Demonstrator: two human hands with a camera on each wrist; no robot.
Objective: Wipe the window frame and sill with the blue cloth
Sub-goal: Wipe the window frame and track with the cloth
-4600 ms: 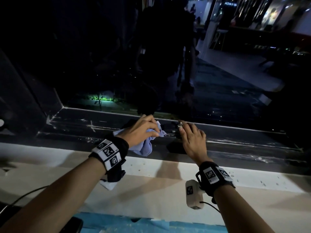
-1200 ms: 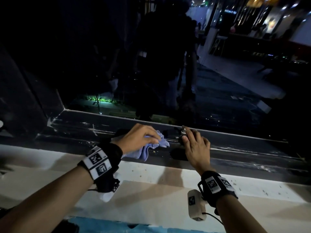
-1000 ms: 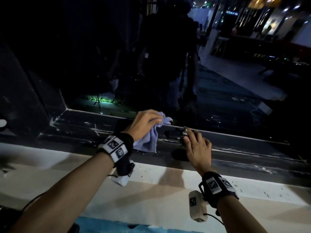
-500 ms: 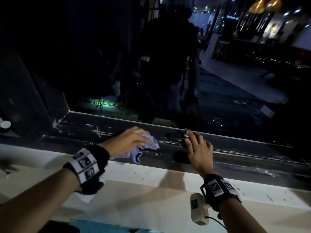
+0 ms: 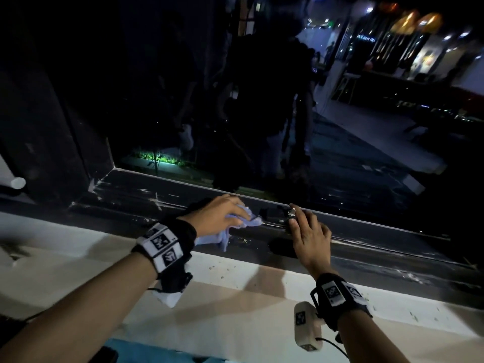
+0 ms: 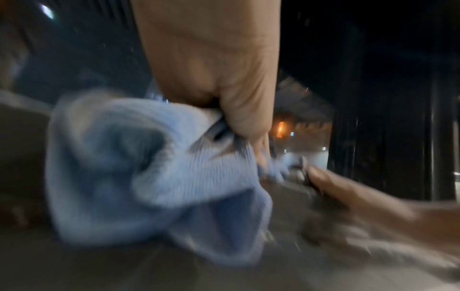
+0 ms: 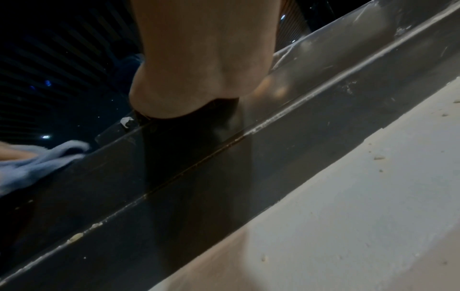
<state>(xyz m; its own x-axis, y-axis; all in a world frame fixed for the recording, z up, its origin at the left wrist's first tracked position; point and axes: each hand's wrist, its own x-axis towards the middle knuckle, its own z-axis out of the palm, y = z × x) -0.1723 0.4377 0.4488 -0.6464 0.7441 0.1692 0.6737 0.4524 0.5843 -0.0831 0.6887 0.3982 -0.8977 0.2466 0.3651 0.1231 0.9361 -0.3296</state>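
My left hand (image 5: 222, 214) grips the bunched blue cloth (image 5: 227, 230) and presses it on the dark window frame (image 5: 125, 195), just left of the small metal knob (image 5: 291, 212). The left wrist view shows the cloth (image 6: 154, 173) crumpled under the curled fingers (image 6: 246, 118), blurred by motion. My right hand (image 5: 309, 231) lies flat on the frame track with straight fingers, its fingertips beside the knob. From the right wrist, the cloth (image 7: 37, 163) shows at the far left on the frame (image 7: 224, 177), and that hand's fingers are hidden behind its palm (image 7: 199, 59).
The white sill (image 5: 235, 305) runs in front of the dark frame, with crumbs of debris on it (image 7: 348, 196). The dark glass (image 5: 262, 113) reflects a lit interior. A frame upright (image 5: 52, 127) stands at the left. Something blue (image 5: 157, 355) lies below the sill.
My left hand has rubbed the cloth back and forth on the frame, out to the left half a second ago and now back right toward the knob. The right hand has stayed put.
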